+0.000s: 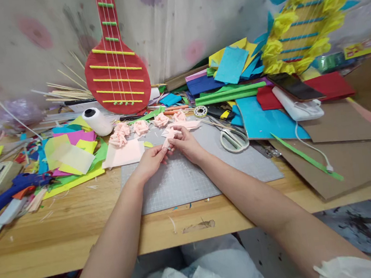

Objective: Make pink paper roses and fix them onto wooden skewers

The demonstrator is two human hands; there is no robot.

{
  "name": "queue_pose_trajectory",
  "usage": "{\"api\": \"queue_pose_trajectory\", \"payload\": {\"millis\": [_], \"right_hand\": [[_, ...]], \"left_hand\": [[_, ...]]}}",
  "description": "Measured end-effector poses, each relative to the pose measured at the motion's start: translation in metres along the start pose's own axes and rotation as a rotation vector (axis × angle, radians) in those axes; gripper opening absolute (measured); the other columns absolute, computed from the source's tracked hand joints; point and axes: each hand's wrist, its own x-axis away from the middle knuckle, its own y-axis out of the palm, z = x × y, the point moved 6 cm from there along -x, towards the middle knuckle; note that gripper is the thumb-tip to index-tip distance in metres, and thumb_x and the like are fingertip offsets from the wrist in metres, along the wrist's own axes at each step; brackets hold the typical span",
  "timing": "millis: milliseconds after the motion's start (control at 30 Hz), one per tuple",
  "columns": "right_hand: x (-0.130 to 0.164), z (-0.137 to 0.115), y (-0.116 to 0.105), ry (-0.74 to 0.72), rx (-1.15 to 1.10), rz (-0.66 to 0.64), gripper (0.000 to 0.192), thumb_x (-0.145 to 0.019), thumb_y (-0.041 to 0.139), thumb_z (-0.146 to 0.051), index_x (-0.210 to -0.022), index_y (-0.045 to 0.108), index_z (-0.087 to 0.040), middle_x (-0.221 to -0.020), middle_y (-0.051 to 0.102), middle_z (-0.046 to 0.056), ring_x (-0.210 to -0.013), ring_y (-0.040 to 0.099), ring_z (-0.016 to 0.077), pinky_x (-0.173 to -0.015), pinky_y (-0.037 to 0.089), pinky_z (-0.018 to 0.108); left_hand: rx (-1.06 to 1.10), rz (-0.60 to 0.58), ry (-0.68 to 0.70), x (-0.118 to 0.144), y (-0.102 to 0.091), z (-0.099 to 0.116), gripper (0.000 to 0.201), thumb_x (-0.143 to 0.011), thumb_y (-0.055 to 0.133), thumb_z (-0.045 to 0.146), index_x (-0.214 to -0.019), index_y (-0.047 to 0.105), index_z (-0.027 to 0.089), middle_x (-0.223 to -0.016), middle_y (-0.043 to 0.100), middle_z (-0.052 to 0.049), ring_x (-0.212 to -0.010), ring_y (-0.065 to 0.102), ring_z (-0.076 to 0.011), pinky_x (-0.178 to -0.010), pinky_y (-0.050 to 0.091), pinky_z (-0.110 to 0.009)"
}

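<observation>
Between both hands is a small piece of folded pink paper (166, 143), pinched by the fingers over a grey cutting mat (178, 190). My left hand (152, 159) grips its lower left side, and my right hand (188, 143) is closed on its upper right; the fingertips partly hide it. Just beyond the hands sit several pink paper flowers (141, 126) in a loose row. A stack of pink paper squares (124, 153) lies left of my left hand, and a pink paper strip (190, 124) rests behind my right hand.
Scissors (233, 139) lie right of my right hand. A white thread spool (97, 121) stands behind the paper stack. A blue glue gun (17, 188) is at far left, cardboard sheets (345, 159) at right. A red paper lute (117, 75) leans at the back.
</observation>
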Motion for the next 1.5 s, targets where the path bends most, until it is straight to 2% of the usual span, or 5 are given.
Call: {"api": "queue_pose_trajectory", "payload": {"millis": [500,767,967,1333,1500], "right_hand": [[0.005,-0.005,0.006,0.046,0.148,-0.04,0.043,-0.054,0.071,-0.032,-0.087,0.046,-0.019,-0.063,0.054,-0.007,-0.046,0.048,0.0047,-0.039,0.033,0.016],[0.003,-0.003,0.004,0.061,0.172,0.013,0.038,-0.053,0.07,-0.034,-0.08,0.048,-0.018,-0.06,0.055,-0.007,-0.038,0.043,0.0028,-0.037,0.032,0.017],[0.005,-0.006,-0.004,0.056,0.091,0.095,0.04,-0.054,0.071,-0.034,-0.085,0.051,-0.018,-0.06,0.055,-0.007,-0.041,0.047,0.0037,-0.04,0.037,0.018],[0.0,-0.001,-0.008,0.035,0.031,0.075,0.038,-0.054,0.073,-0.032,-0.084,0.052,-0.018,-0.058,0.054,-0.007,-0.051,0.051,0.0054,-0.048,0.04,0.018],[0.001,-0.004,-0.006,0.015,0.03,0.066,0.038,-0.055,0.072,-0.032,-0.083,0.052,-0.018,-0.06,0.054,-0.006,-0.054,0.052,0.0062,-0.05,0.042,0.019]], "left_hand": [[0.38,-0.183,-0.23,0.007,0.006,-0.01,0.028,-0.076,0.055,0.037,-0.081,0.056,0.009,-0.069,0.054,-0.003,-0.057,0.051,-0.0087,-0.057,0.044,-0.024],[0.391,-0.281,-0.26,0.011,0.013,-0.009,0.027,-0.079,0.05,0.036,-0.082,0.054,0.009,-0.059,0.034,0.005,-0.043,0.024,-0.0012,-0.038,0.017,-0.014],[0.401,-0.283,-0.301,0.012,0.013,-0.01,0.025,-0.081,0.047,0.034,-0.086,0.054,0.01,-0.058,0.031,0.006,-0.041,0.023,-0.001,-0.037,0.015,-0.014],[0.368,-0.274,-0.289,0.014,0.016,-0.007,0.024,-0.08,0.048,0.037,-0.084,0.049,0.013,-0.059,0.039,0.003,-0.042,0.033,-0.0028,-0.035,0.023,-0.014],[0.331,-0.32,-0.292,0.015,0.019,-0.006,0.022,-0.081,0.046,0.037,-0.08,0.046,0.015,-0.055,0.031,0.007,-0.038,0.024,-0.0014,-0.033,0.017,-0.012]]}}
